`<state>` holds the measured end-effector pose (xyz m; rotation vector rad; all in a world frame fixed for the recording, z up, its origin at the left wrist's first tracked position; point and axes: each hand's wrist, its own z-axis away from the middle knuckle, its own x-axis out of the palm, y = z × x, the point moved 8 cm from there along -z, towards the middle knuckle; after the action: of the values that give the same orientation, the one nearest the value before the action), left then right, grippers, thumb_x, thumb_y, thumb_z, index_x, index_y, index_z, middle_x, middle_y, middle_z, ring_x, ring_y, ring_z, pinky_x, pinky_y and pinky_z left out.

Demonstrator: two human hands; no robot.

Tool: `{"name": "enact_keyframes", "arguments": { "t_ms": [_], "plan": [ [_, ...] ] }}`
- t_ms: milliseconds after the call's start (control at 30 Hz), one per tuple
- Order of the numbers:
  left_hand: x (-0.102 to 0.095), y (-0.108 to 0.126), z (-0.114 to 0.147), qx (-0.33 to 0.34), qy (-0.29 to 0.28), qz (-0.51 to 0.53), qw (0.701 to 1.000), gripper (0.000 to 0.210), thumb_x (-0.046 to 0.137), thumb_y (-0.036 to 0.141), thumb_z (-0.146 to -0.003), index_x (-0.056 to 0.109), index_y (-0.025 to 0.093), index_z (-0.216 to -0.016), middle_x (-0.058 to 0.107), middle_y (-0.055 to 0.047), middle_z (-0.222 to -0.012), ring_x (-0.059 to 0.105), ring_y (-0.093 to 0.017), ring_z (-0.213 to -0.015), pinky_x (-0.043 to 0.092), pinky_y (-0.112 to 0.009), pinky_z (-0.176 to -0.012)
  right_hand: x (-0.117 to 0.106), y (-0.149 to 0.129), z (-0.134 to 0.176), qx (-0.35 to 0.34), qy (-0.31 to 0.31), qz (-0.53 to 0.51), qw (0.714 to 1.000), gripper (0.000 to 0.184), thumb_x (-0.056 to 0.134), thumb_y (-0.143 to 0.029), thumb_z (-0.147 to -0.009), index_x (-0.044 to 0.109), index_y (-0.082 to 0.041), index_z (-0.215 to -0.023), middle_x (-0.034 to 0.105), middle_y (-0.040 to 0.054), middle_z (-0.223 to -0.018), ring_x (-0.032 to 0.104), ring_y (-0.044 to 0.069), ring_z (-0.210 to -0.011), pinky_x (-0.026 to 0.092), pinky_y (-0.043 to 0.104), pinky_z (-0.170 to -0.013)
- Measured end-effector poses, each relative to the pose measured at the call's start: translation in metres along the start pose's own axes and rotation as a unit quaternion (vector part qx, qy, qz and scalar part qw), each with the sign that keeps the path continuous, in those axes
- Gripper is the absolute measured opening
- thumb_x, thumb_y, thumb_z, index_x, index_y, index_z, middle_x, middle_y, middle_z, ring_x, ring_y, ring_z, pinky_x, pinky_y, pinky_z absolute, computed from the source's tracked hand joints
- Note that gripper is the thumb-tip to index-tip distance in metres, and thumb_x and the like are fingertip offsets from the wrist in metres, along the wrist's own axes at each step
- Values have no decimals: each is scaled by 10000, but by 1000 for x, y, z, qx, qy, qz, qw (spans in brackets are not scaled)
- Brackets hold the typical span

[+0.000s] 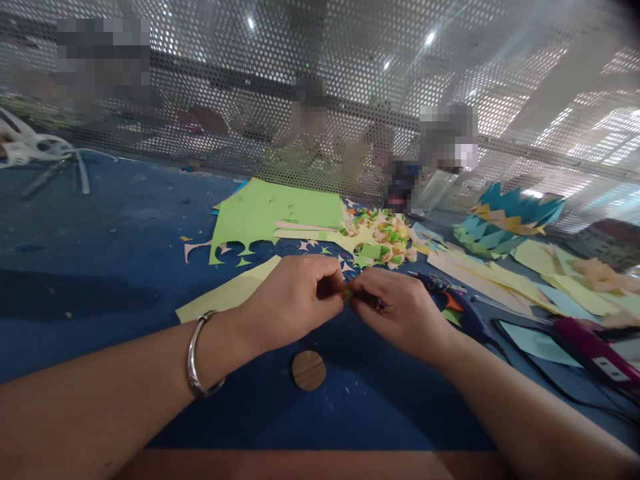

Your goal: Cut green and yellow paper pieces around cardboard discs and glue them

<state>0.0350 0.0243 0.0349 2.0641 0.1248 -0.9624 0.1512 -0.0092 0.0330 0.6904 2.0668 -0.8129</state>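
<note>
Where work is tiny, light pinching helps

Fingers of the left hand [295, 297] and right hand [403, 310] pinch together on a small yellow-green piece [349, 293] between them, on the far side of the wooden disc [309, 371]; even pressure should spare it creases.
</note>
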Motion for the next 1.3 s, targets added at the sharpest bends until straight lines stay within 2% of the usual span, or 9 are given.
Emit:
{"name": "enact_keyframes", "arguments": {
  "t_ms": [533,867,1300],
  "plan": [
    [0,4,-1,35,4,-13,999,74,593,136,-787,645,163,-743,642,-13,-745,574,-137,-685,432,-273,-634,1,1,-1,8,0,0,1000,141,537,-59,-841,602,-177,-800,603,9,-732,572,138,-701,409,251,-650],
    [2,2,-2,34,1,-19,999,62,593,129,-792,630,165,-758,633,-15,-765,581,-149,-723,441,-287,-668,3,4,-1,11,-12,-15,1000,161,526,-38,-829,569,-185,-776,566,1,-710,552,136,-684,394,250,-635],
    [1,2,-3,44,1,-11,999,81,554,97,-790,574,174,-771,589,-18,-791,551,-156,-756,447,-312,-702,2,8,-6,37,-13,-32,999,143,515,-59,-840,571,-185,-801,588,12,-731,550,144,-680,398,252,-625]
  ]
}}
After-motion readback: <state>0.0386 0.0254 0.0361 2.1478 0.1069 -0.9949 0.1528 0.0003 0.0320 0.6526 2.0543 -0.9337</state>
